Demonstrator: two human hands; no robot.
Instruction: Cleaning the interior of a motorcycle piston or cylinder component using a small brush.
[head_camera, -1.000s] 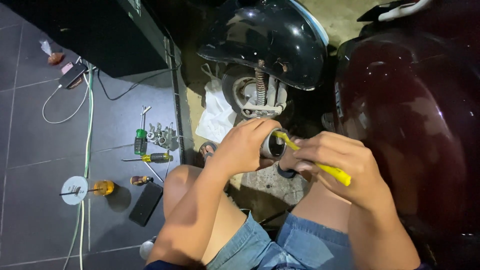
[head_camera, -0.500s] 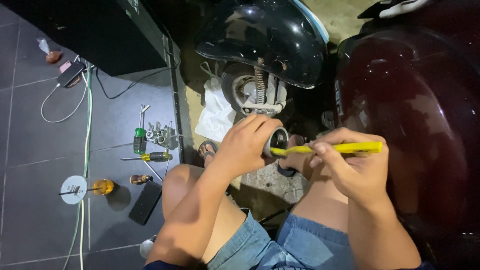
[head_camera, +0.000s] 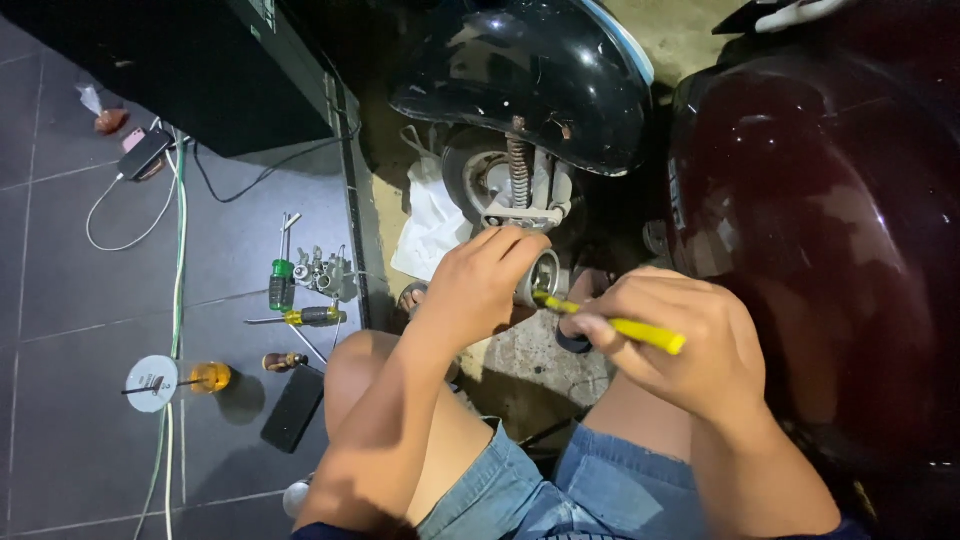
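Observation:
My left hand (head_camera: 482, 282) is closed around a small round metal part (head_camera: 541, 277) held just below the scooter's front wheel (head_camera: 505, 185). My right hand (head_camera: 680, 345) grips a thin yellow tool (head_camera: 620, 326), whose tip points left and touches the metal part. Both hands are over the rough concrete in front of my knees, which are bare below denim shorts. A black front fender (head_camera: 530, 75) covers the wheel above my hands.
A dark maroon scooter body (head_camera: 820, 230) fills the right side. On the grey tiles at left lie screwdrivers (head_camera: 300, 317), a metal carburettor-like part (head_camera: 322, 270), a black phone (head_camera: 293, 408), a cup of amber liquid (head_camera: 205, 377) and cables. A white rag (head_camera: 430, 225) lies by the wheel.
My right hand has rotated the yellow tool: from level half a second ago to slanting down to the right, tip still at the metal part. My left hand has stayed put.

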